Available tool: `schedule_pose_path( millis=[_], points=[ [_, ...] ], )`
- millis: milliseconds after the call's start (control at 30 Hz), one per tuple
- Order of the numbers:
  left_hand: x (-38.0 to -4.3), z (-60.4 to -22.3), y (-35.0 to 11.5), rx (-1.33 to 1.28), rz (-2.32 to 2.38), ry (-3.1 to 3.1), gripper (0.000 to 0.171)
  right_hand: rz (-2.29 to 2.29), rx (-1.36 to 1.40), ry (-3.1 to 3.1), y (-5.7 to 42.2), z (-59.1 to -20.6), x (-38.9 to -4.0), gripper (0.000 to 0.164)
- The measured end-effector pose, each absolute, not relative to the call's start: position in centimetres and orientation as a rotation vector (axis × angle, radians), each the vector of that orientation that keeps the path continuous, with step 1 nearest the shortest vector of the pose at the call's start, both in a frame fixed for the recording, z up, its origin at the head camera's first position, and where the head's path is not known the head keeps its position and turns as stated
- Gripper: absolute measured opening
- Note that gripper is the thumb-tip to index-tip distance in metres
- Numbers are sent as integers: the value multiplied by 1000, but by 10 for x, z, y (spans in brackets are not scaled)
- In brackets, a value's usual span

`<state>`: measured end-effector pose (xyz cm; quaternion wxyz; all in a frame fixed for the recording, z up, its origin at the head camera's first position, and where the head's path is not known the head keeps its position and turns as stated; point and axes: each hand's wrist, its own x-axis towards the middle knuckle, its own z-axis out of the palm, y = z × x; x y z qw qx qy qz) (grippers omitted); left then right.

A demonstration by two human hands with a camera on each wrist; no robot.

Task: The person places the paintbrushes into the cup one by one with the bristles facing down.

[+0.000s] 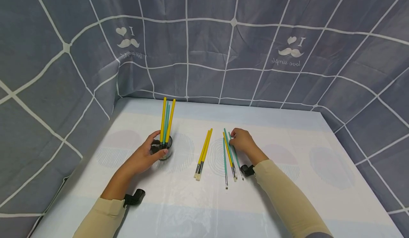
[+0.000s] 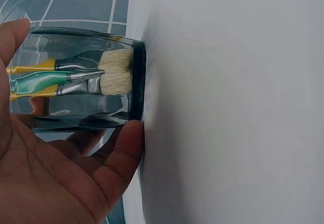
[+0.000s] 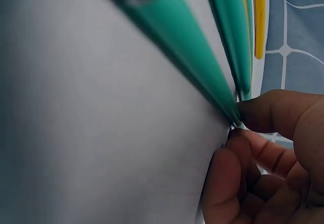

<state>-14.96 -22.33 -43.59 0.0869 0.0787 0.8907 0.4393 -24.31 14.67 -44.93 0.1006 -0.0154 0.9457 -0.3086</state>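
Observation:
My left hand (image 1: 140, 160) grips a clear drinking glass (image 2: 76, 44) at the left of the table, thumb on one side and fingers round the other. Yellow paintbrushes (image 1: 170, 120) and thin green ones stand in the glass, bristles (image 2: 115, 72) down. On the right, my right hand (image 1: 244, 140) pinches the handle end of a green paintbrush (image 3: 187, 47) between thumb and fingertips. That brush lies along the table, its bristle end towards me. Just left of it lie a yellow paintbrush (image 1: 229, 157) and more green paintbrushes (image 1: 225, 160).
Between the glass and the right-hand group lie yellow paintbrushes (image 1: 204, 152), close together. They rest on a pale patterned table cover (image 1: 191, 202). A grey curtain (image 1: 207, 42) with white grid lines hangs behind the table and along both sides.

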Motion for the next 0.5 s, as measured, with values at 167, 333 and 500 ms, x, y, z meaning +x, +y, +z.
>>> schedule_pose_path(
  millis=[167, 333, 500],
  points=[
    [-150, -435, -223, 227, 1298, 2657, 81, -910, -19, 2796, 147, -449, -244, 18],
    [-151, -436, -223, 233, 1295, 2660, 83, -1018, 24, 2728, 151, -449, -244, 19],
    [-151, -437, -223, 224, 1293, 2658, 82, -1138, 28, 2655, 154, -446, -244, 24]
  ],
)
